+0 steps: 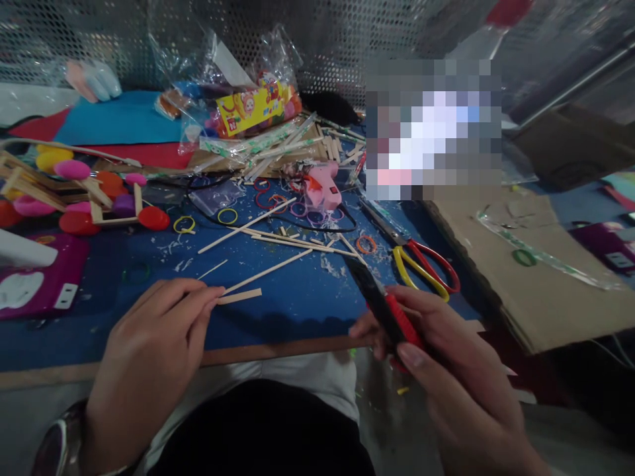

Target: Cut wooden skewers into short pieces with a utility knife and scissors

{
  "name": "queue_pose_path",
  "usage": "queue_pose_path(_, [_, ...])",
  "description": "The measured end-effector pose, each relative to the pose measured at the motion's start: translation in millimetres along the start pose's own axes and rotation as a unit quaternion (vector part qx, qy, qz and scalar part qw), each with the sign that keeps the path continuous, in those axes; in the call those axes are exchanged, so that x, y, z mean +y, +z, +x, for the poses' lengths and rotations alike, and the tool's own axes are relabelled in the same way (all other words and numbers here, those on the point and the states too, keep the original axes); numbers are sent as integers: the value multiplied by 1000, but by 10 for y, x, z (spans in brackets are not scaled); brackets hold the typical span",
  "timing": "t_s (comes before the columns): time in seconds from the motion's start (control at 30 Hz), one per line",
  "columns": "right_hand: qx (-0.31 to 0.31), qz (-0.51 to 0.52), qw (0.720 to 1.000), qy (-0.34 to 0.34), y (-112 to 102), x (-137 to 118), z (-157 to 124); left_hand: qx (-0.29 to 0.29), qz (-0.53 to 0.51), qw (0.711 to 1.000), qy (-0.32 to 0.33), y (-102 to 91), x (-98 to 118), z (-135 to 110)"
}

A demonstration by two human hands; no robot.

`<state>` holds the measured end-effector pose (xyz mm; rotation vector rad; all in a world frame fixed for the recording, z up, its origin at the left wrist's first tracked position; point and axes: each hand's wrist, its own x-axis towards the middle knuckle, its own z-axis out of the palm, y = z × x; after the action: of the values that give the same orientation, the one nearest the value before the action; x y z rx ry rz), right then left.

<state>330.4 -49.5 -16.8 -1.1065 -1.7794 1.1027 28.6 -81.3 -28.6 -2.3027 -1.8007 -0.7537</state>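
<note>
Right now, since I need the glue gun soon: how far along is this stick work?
Done: a stick frame with coloured caps sits at the left of the mat. In hand: the left hand pinches a short flat stick, and the right hand grips a red-handled cutter. Left: loose sticks lie unjoined mid-mat, so probably plenty; the glue gun lies beyond them, untouched.

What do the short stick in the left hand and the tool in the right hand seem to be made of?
The short stick in the left hand: pale, matte, flat; probably bare wood. The tool in the right hand: smooth red and black body; likely plastic.
</note>
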Motion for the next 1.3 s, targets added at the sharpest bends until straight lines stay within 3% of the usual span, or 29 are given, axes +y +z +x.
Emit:
queue_pose_path(0.13, [1,-108,994,-8,-5,2,29,-33,-33,999,-13,-82,46,-170])
queue_pose_path(0.27, [24,-176,984,-28,-6,18,57,-6,-13,997,-75,-225,-3,-377])
queue_pose_path(0.3, [24,-169,985,-19,-7,21,63,-30,-25,995,-90,-246,-15,-402])
queue_pose_path(0.4, [-23,-93,995,27,-5,17,93,-84,-79,993,-27,-230,-8,-382])
queue_pose_path(0.63, [-146,73,984,72,16,-13,158,-90,-159,982,47,23,139,-62])
queue_pose_path(0.8, [-153,99,979,90,8,37,132,-50,-139,987,69,85,149,83])
queue_pose_path(1.0, [-166,150,968,114,-14,49,138,-35,-78,996,37,70,-39,171])
queue_pose_path(1.13, [-160,167,964,132,-12,35,145,-47,-66,997,14,25,-109,119])
queue_pose_path(1.3, [-113,162,974,112,19,8,134,-45,-82,996,10,-59,-2,-69])
